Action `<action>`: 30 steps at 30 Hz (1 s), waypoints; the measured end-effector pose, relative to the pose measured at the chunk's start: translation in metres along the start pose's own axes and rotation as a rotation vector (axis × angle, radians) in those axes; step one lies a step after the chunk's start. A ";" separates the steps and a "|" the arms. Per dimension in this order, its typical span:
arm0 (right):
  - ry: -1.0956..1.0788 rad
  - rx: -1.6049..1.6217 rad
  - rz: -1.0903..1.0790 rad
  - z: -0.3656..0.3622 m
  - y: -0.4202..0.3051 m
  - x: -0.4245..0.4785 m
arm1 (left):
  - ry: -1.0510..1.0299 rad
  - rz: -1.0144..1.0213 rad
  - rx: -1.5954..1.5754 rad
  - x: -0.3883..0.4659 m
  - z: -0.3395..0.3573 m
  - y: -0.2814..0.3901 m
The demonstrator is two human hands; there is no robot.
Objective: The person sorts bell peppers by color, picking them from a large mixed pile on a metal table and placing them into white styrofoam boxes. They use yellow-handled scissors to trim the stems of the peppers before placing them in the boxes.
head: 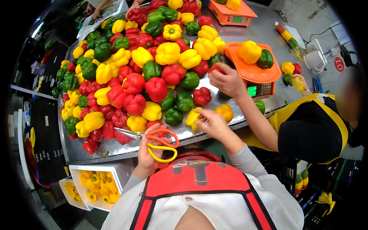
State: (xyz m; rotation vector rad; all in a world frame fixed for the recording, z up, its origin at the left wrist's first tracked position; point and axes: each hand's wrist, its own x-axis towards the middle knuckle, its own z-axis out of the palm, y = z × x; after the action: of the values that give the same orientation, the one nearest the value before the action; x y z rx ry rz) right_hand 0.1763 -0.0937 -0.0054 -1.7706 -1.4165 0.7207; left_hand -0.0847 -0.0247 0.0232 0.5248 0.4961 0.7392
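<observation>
My left hand [146, 156] holds a pair of scissors [162, 143] with one orange-red and one yellow handle loop. Their blades are closed together and point left over the red peppers. My right hand [214, 123] is at a yellow bell pepper [192, 118] lying near the table's front edge. Its fingers are apart and overlap the pepper's right side; whether they press on it I cannot tell. A second yellow bell pepper [224, 112] lies just beyond that hand. Close by are a red bell pepper [202, 96] and a dark green bell pepper [173, 116].
A large heap of bell peppers [135, 83] covers much of the metal table [120, 151]. An orange scale [256, 74] bears a yellow and a green pepper. At right, a co-worker's arm [256, 120] reaches across. White foam boxes [122, 175] of yellow peppers stand below the table's edge.
</observation>
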 end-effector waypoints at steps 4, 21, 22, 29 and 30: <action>-0.102 0.020 -0.060 0.021 -0.009 -0.011 | -0.020 -0.015 0.008 0.003 -0.003 -0.001; -0.048 0.177 0.299 0.002 0.024 -0.062 | -0.086 -0.106 0.065 0.017 0.001 -0.004; -0.079 0.199 0.313 0.002 0.023 -0.063 | -0.089 -0.110 0.069 0.017 0.002 -0.004; 0.657 0.615 0.201 -0.042 0.050 -0.052 | -0.110 -0.112 0.096 0.016 0.001 -0.005; 0.668 0.550 0.219 -0.046 0.054 -0.053 | -0.111 -0.115 0.094 0.016 0.001 -0.005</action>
State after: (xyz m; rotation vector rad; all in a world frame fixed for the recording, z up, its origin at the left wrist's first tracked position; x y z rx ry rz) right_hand 0.2310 -0.1609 -0.0250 -1.5194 -0.5195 0.4894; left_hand -0.0717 -0.0160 0.0170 0.6164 0.4553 0.5757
